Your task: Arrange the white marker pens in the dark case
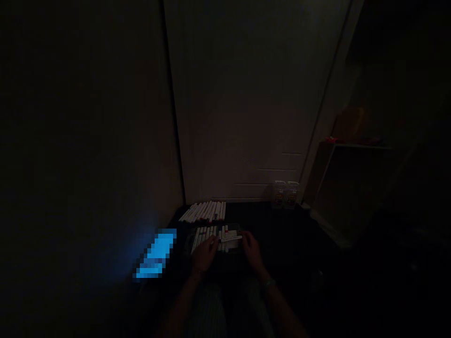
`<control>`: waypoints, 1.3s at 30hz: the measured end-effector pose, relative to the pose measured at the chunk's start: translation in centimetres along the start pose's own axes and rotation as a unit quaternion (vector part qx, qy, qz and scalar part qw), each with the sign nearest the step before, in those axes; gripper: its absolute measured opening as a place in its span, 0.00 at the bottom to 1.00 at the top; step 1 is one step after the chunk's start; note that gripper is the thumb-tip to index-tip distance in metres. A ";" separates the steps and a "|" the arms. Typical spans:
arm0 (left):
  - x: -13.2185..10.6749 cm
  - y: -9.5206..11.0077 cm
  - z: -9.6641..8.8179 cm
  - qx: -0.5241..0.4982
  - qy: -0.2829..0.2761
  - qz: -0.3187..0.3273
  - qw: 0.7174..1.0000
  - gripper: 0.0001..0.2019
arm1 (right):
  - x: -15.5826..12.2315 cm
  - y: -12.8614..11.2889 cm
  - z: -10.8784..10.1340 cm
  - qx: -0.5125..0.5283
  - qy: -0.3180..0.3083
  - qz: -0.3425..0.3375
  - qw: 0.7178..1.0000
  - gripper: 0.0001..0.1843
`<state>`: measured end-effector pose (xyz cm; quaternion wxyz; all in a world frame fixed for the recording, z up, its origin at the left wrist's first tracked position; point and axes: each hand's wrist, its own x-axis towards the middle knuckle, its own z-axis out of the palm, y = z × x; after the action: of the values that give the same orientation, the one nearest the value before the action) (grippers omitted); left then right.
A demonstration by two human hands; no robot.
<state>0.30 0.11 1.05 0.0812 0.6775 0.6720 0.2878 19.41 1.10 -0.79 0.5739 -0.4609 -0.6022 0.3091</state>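
Note:
A white marker (231,239) lies nearly level between my two hands, above a clear tray. My right hand (251,248) is closed on its right end with the fingertips. At its left end the fingers of my left hand (206,252) are bent together and seem to pinch it, though the dark blurs the contact. Under and beside the hands, the tray (235,227) holds several white markers (204,232) standing side by side in a row, some with coloured bands. My left hand covers the lower ends of some of them.
Behind the tray, several more white markers (204,212) lie fanned out on the dark table (282,234). Two clear plastic containers (285,194) stand at the back right, against the pale wall. A glowing blue, pixelated screen (157,253) is at the left. A shelf unit (338,188) stands right.

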 end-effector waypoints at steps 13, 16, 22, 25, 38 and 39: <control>0.1 -0.2 0.2 0.012 0.003 0.002 1.000 0.20 | 0.1 0.2 0.0 0.010 0.003 0.001 1.000 0.15; 0.2 -0.3 0.4 0.017 0.010 0.001 1.000 0.20 | 0.1 0.3 0.1 0.019 -0.001 0.006 1.000 0.15; 0.3 -0.6 0.6 0.009 0.011 0.007 1.000 0.20 | 0.1 -0.3 -0.1 0.016 -0.003 0.002 1.000 0.15; 0.3 -0.6 0.5 0.001 0.004 0.000 1.000 0.21 | 0.1 -0.5 -0.1 0.016 -0.006 0.004 1.000 0.15; 0.3 -0.8 0.7 0.015 0.007 0.004 1.000 0.21 | 0.1 -0.4 -0.1 0.010 -0.001 0.005 1.000 0.15; 0.3 -0.7 0.7 0.014 0.006 0.008 1.000 0.21 | 0.1 -0.5 -0.1 0.011 -0.003 0.003 1.000 0.15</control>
<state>-0.02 0.66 0.19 0.0649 0.6821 0.6712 0.2829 19.39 0.98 -0.34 0.5758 -0.4555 -0.5995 0.3186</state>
